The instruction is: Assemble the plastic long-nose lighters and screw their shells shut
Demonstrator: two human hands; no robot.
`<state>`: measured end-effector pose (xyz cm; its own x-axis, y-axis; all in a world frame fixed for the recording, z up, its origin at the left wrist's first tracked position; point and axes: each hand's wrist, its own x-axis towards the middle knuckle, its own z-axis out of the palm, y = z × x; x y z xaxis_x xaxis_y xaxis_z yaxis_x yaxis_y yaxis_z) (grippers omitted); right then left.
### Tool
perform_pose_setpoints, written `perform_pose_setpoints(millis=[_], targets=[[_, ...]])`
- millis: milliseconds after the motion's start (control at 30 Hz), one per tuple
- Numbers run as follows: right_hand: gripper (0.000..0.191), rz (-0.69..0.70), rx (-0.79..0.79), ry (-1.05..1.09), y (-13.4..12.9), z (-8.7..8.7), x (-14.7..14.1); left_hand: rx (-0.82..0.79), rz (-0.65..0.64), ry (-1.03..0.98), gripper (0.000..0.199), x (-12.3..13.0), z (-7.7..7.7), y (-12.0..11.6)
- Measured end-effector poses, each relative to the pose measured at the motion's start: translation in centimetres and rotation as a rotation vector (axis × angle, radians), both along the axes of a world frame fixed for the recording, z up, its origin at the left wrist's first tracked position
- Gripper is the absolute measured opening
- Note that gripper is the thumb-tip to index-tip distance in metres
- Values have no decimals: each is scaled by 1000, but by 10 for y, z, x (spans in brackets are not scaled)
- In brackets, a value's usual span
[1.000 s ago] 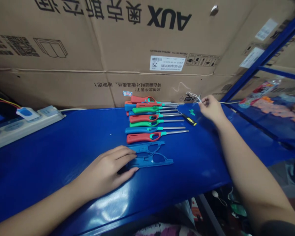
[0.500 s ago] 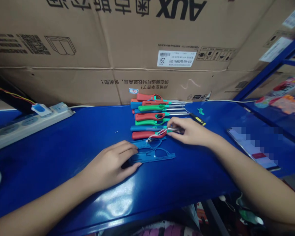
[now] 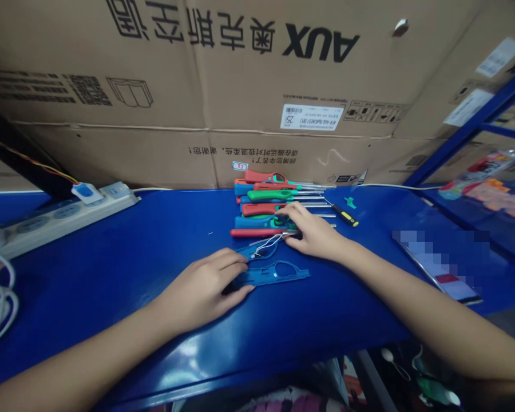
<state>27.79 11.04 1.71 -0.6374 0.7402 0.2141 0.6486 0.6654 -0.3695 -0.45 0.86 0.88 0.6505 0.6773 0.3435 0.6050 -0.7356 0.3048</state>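
The left hand [image 3: 214, 286] lies over the near ends of two blue casing halves [image 3: 283, 273], fingers bent and thumb apart from them; whether it pinches them cannot be told. Just beyond it, the right hand [image 3: 315, 232] has thumb and fingers nearly together around a small part with white wires [image 3: 266, 245], which trail over the farther half. Past that grip lies the row of lighters [image 3: 266, 194], with a screwdriver [image 3: 345, 216] to its right.

Soft, fairly dim light is falling over the scene — its source lying out of view. A pale glare is spreading across the near part of the blue worktop [image 3: 163, 303]. The lower right is sinking into darkness, fine print is looking soft, and coarse square blocks are masking the phone [image 3: 446, 272].
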Motion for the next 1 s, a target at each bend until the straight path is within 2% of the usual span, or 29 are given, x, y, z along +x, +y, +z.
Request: perform_pose_setpoints(millis=[167, 333, 500, 667, 767, 867, 1000], targets=[[31, 29, -117, 34, 15, 6, -10, -5, -6, 4, 24, 0, 1, -2], [13, 89, -212, 31, 25, 24, -17, -28, 2, 20, 23, 0, 1, -3], [14, 103, -274, 79, 37, 50, -19, -48, -3, 25, 22, 0, 1, -3], [17, 12, -174, 192, 67, 64, -21, -63, -8, 28, 23, -2, 0, -3], [14, -76, -31, 253, 93, 59, -26, -66, -10, 37, 25, -2, 0, -3], [13, -164, 139, 289, 115, 44, -31, -69, -5, 43, 24, -1, 1, -3], [28, -164, 223, 279, 127, 18, -30, -84, 2, 53, 23, -2, 2, -4]])
